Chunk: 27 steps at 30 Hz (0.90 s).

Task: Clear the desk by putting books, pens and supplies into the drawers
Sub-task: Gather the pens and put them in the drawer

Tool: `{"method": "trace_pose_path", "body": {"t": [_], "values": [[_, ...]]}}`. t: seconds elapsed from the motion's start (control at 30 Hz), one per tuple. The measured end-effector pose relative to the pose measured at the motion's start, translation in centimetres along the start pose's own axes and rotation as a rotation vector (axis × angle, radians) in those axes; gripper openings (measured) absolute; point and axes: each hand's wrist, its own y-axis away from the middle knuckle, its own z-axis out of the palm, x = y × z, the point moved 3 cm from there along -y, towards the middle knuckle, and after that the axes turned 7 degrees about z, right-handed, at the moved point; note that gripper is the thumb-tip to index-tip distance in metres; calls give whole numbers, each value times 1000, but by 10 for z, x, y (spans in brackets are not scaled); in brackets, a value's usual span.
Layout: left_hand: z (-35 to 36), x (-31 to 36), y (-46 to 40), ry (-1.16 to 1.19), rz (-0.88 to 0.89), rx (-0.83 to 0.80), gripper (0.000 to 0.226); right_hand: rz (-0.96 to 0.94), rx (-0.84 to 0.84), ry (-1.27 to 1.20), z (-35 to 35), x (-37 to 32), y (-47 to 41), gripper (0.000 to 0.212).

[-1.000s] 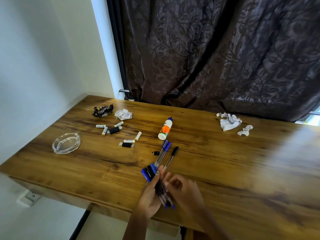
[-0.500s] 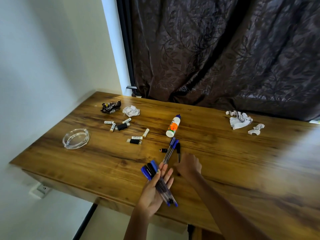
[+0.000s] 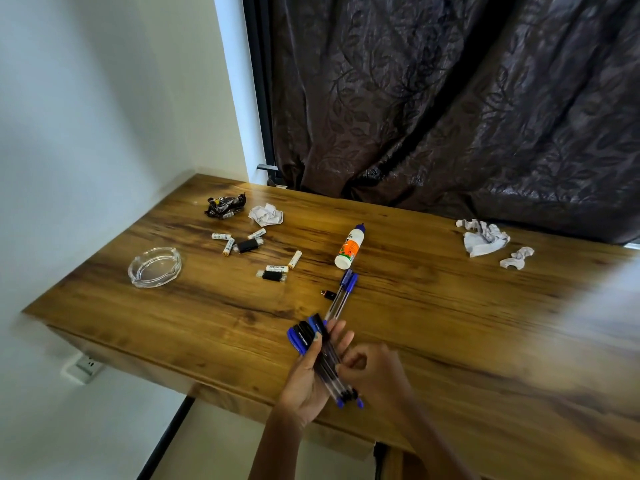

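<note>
From the head camera I see my left hand (image 3: 308,379) palm up, fingers cradling a bundle of pens (image 3: 320,355) over the desk's (image 3: 450,323) near edge. My right hand (image 3: 372,372) is curled against the bundle, pinching it. Two pens (image 3: 343,296) lie just beyond, near a glue bottle (image 3: 349,245). Dark curtain (image 3: 450,98) behind; the right fingertips are hidden.

A room in a home is suggested, probably a bedroom or study. A wooden desk (image 3: 415,306) is set into the corner against a plain white wall (image 3: 86,133), and a dark leaf-patterned curtain (image 3: 450,116) is hung behind its far edge. A wall socket (image 3: 86,367) is seen low on the left. A glass ashtray (image 3: 154,267), loose batteries (image 3: 221,236) and crumpled paper (image 3: 483,237) are scattered on the desk.
</note>
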Motion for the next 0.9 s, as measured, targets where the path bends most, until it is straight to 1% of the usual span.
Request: {"method": "trace_pose_path", "body": {"t": [0.07, 0.13, 0.17, 0.2, 0.23, 0.27, 0.3, 0.37, 0.4, 0.43, 0.5, 0.57, 0.6, 0.63, 0.67, 0.7, 0.73, 0.77, 0.83, 0.9], "values": [[1, 0, 1, -30, -10, 42, 71, -35, 13, 32, 6, -3, 1, 15], [-3, -2, 0, -106, -5, 127, 43, -40, 15, -15, 1, -6, -4, 16], [-4, -2, 0, -120, 9, 172, 33, -39, 20, -40, -4, -8, -7, 20], [-7, -2, 0, -102, 26, 199, 28, -36, 39, -57, -9, -9, -12, 24], [-7, -2, 0, -52, 34, 214, 28, -31, 71, -76, -14, -11, -18, 25], [-8, -3, 0, -2, 40, 214, 31, -23, 110, -98, -18, -12, -26, 24], [-7, -2, 1, 41, 44, 207, 41, -11, 149, -119, -21, -13, -36, 20], [-9, -2, 0, 104, 65, 170, 72, 43, 224, -109, -19, -14, -59, 11], [-12, -3, 0, 117, 74, 152, 80, 74, 257, -79, -17, -15, -69, 11], [-12, -3, 1, 129, 80, 138, 83, 103, 277, -45, -13, -16, -79, 17], [-14, -4, 0, 147, 86, 131, 84, 158, 277, 6, -3, -18, -93, 38], [-14, -5, -2, 140, 84, 151, 78, 206, 267, 48, 9, -21, -100, 64], [-14, -5, -3, 128, 80, 163, 69, 228, 278, 74, 13, -22, -101, 72], [-12, -5, -3, 114, 74, 178, 54, 248, 293, 100, 15, -23, -102, 76], [-11, -5, -3, 101, 72, 194, 40, 267, 305, 115, 16, -24, -102, 77], [-10, -4, -3, 92, 72, 208, 35, 285, 309, 109, 16, -24, -103, 76], [-10, -4, -3, 88, 78, 209, 37, 304, 304, 79, 15, -23, -105, 74], [-8, -4, -3, 88, 87, 201, 46, 321, 298, 33, 13, -21, -107, 70], [-7, -3, -3, 86, 101, 173, 72, 358, 290, -60, 7, -13, -110, 63], [-7, -2, -3, 81, 94, 148, 82, 400, 278, -99, -3, -6, -110, 60]]}}
